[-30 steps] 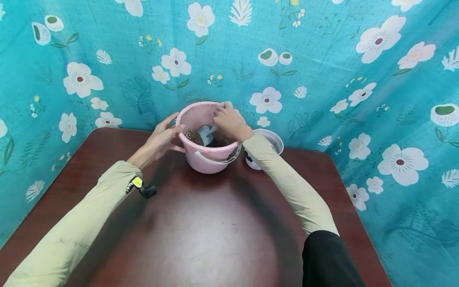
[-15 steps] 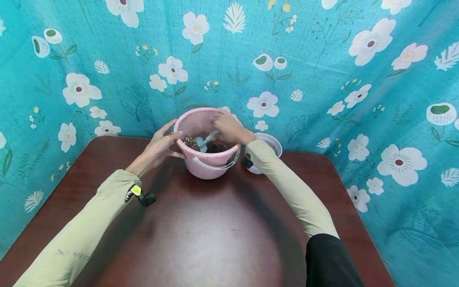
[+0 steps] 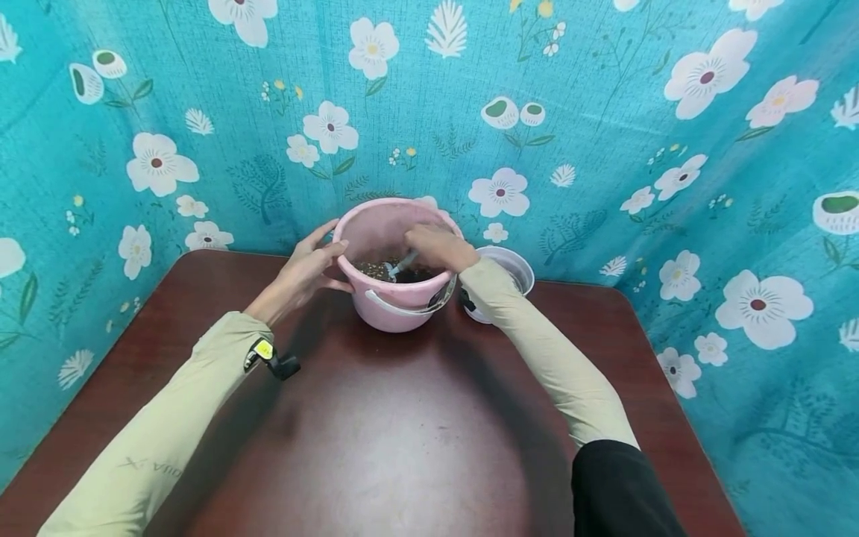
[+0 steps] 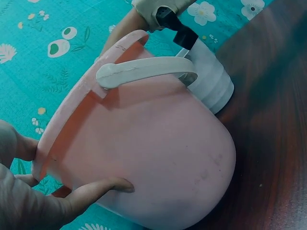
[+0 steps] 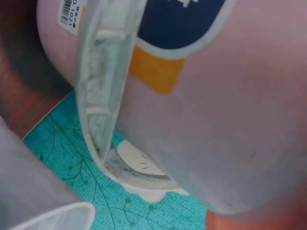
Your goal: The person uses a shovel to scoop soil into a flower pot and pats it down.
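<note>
A pink bucket (image 3: 392,317) with dark, speckled soil (image 3: 367,268) inside stands at the back of the table. My left hand (image 3: 305,268) grips its left rim; in the left wrist view one finger (image 4: 105,186) of that hand lies along the outer wall. Reaching over the right rim, my right hand (image 3: 439,247) holds a small light blue-grey trowel (image 3: 405,263) by its handle inside the bucket. The blade is partly hidden in the soil, and the right fingertips are hidden behind the hand. The bucket's white carrying handle (image 4: 144,69) hangs down its front side.
A white pot (image 3: 523,268) stands just right of the bucket, partly behind my right forearm. The dark red-brown table (image 3: 403,418) reaches toward me. A turquoise flowered curtain (image 3: 416,82) hangs close behind and along both sides.
My right hand has gone lower into the bucket, and less of the trowel blade shows above the soil. The left hand keeps its grip on the rim.
</note>
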`<state>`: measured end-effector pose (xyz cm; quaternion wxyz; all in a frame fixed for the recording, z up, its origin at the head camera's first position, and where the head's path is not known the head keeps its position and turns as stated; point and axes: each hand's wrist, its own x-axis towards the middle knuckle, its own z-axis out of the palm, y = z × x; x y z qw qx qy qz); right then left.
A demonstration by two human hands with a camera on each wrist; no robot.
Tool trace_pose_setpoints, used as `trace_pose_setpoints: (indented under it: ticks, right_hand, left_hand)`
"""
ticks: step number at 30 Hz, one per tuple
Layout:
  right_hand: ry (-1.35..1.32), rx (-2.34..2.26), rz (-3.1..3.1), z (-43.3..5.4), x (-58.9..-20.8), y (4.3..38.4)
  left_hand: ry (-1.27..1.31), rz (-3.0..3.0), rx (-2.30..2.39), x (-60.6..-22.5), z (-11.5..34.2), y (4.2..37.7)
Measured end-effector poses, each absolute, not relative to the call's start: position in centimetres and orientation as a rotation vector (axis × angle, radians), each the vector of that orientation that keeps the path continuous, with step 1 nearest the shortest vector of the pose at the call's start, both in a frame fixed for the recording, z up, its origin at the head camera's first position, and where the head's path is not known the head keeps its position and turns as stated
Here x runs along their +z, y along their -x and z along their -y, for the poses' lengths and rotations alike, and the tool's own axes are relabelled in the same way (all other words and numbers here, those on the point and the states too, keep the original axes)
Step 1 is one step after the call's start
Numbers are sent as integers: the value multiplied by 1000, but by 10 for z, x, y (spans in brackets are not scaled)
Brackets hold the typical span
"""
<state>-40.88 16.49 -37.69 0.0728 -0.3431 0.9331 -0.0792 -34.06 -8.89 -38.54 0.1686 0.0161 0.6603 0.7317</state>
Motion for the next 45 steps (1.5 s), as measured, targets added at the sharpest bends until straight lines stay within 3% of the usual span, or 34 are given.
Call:
trace_pose_setpoints:
  ticks: [10,18,45]
  right_hand:
    - [1072,-261,-2832,-166,-366,401]
    - [1315,-192,-2900,-170,-360,396]
    - [1180,-352,-3221,-204,-351,377]
  left_hand:
    - [-59,-1880,2087,-384,90,340]
    - [-48,-1885,2091,-384,91,340]
    - [-33,-1857,2118,-386,90,342]
